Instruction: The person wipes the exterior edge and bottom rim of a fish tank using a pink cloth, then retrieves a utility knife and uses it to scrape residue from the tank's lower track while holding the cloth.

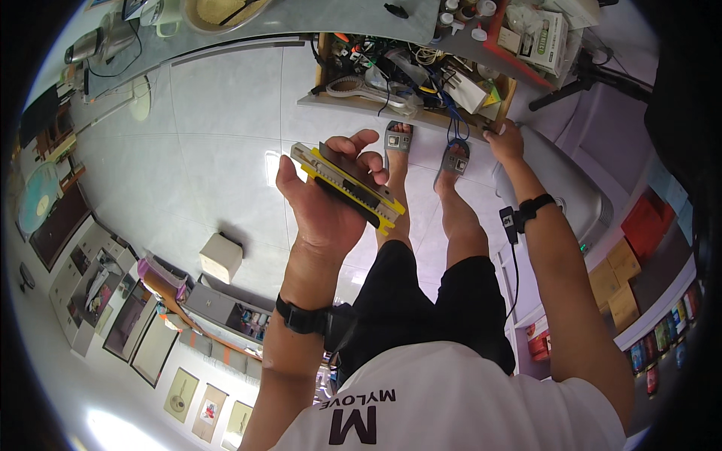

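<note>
A yellow and black snap-off utility knife (354, 189) with a metal channel lies across the palm of my left hand (327, 208). The palm faces up with the fingers loosely curled around a flat dark grey piece (361, 172) beside the knife; what that piece is stays unclear. My right hand (506, 144) is at the front right corner of the pulled-out drawer (361, 106), fingers on its edge. Inside the drawer are tangled cables (445, 101), a white box-shaped item (465, 93), a long pale tool-like item (366, 93) and other clutter.
Above the drawer runs a grey tabletop (338, 20) with a bowl (189, 17) and a kettle (107, 42). Small bottles (451, 5) and a red tray (496, 39) stand at the right. A grey rounded appliance (547, 169) is beside my right arm. A white stool (221, 257) stands on the tiled floor.
</note>
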Motion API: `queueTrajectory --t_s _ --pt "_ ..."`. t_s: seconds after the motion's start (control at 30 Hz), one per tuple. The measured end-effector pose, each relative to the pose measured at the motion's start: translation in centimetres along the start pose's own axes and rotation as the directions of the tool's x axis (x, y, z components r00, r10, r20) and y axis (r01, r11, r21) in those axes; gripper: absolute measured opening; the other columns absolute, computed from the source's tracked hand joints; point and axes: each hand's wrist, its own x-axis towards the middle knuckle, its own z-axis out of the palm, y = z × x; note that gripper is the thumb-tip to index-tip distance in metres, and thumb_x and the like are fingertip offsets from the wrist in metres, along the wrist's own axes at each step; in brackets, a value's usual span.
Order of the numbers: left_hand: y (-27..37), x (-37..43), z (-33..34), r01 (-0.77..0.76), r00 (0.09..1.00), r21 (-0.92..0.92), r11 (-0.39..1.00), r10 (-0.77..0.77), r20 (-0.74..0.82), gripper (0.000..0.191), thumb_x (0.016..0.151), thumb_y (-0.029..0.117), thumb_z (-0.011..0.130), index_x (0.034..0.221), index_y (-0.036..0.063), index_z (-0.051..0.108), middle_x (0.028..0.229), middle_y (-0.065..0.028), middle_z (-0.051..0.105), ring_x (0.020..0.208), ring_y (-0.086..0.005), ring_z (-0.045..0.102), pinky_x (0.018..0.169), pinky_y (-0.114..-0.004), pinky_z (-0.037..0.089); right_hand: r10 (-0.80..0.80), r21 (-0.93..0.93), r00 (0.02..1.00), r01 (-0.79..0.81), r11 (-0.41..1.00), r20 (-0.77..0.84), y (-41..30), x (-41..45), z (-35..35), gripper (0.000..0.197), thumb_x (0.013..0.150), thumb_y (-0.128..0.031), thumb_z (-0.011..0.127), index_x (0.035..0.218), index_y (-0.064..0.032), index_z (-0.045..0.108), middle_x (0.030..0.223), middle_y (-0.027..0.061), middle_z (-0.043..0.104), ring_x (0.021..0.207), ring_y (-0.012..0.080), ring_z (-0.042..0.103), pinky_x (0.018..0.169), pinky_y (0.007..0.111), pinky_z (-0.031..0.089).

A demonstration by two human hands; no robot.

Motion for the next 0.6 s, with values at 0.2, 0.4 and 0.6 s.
queueTrajectory --t_s 0.2,0.4,0.6 --pt "0.2 -0.9 2.5 -0.011 0.999 -0.07 0.998 0.015 0.052 0.068 0.089 0.07 0.035 0.097 0.0071 0.058 0.119 -0.014 0.057 0.088 -0.0245 0.053 0.079 -0.037 0.045 0.029 -0.017 0.996 -0.031 0.999 -0.079 0.1 -3.7 -4.1 0.047 0.077 -0.02 0.077 0.116 0.0012 0.06 0.106 0.0223 0.067 0.102 0.037 0.064 0.088 0.042 0.051" --pt "2.1 -3.5 4.7 -0.045 0.993 -0.067 0.997 0.052 0.107 0.069 0.087 0.072 0.037 0.096 0.007 0.058 0.118 -0.0147 0.057 0.089 -0.0282 0.057 0.082 -0.041 0.047 -0.137 0.79 0.896 -0.291 0.54 0.423 -18.0 -13.9 -13.4 0.037 0.084 0.0 0.065 0.12 0.0012 0.058 0.107 0.01 0.066 0.092 0.0184 0.066 0.077 0.029 0.055" --pt "4.3 -7.3 10.0 -0.089 0.977 -0.094 0.992 0.105 0.186 0.066 0.087 0.071 0.038 0.09 0.0079 0.055 0.111 -0.014 0.056 0.089 -0.0297 0.059 0.084 -0.042 0.048 -0.319 0.816 0.822 -0.269 0.512 0.471 -33.7 -23.2 -19.3 0.042 0.084 -0.011 0.078 0.118 0.0013 0.056 0.1 0.0033 0.063 0.088 0.0095 0.06 0.075 0.025 0.05"
